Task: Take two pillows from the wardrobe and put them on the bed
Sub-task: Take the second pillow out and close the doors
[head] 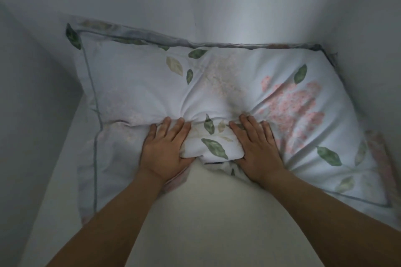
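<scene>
Surroundings: pale grey wardrobe walls [238,2] close in at the back, left and right, forming a tight compartment; the back wall shows a thin vertical seam.
Obstructions: the pillow's far edge presses against the back wall and its right corner is tucked into the right wall, so it fills nearly the whole width.
Pillow: one large pillow [138,91] in a pale blue-white cover printed with green leaves and pink flower clusters, edged with a thin grey piping line and a flat border (a second pillow cannot be made out).
Pillow position: it lies flat on the wardrobe shelf, directly ahead of the person, its near edge bunched up between the two hands.
Left hand [165,149]: fingers curled over the top of the near edge, thumb underneath, gripping a fold of the pillow.
Right hand [256,147]: same grip just beside it, fingers spread on top, thumb tucked under the fabric.
Forearms: both bare, reaching forward from the lower corners.
Shelf [206,212]: smooth cream-white surface, bare in front of the pillow.
Light: dim, with a soft bright patch on the back wall.
</scene>
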